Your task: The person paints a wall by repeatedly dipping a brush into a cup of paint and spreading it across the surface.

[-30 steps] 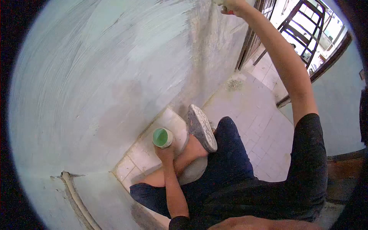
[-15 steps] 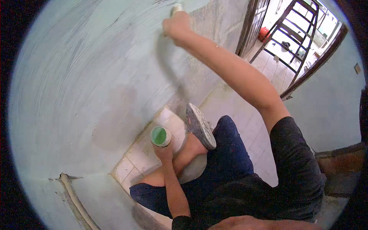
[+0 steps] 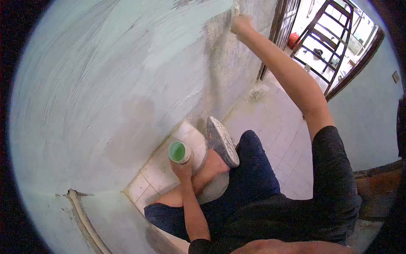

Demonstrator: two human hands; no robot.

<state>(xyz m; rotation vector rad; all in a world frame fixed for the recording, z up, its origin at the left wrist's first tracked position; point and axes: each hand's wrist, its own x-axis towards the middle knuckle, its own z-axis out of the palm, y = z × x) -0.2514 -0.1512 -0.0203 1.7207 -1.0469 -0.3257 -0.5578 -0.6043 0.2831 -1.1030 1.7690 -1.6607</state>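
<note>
My right hand (image 3: 242,25) is raised at the top of the view, its fingers closed round a brush (image 3: 236,9) held against the wall (image 3: 139,72). Pale green paint streaks cover the upper wall, and a rougher grey, unpainted-looking patch lies below and beside the brush. Lower down, my left hand (image 3: 182,169) grips a small white cup (image 3: 180,152) with green paint inside, its mouth tilted toward the camera. The cup is over the tiled ledge, beside my bent leg.
A dark ladder (image 3: 325,40) stands in the doorway at the upper right, near a red object (image 3: 293,40). My shoe (image 3: 222,142) rests near the wall's foot on the tiles. A pipe (image 3: 86,224) runs in a wall groove at the lower left.
My right hand has moved to the right along the wall with the brush, and my arm has swung with it. My left hand and the cup are almost where they were.
</note>
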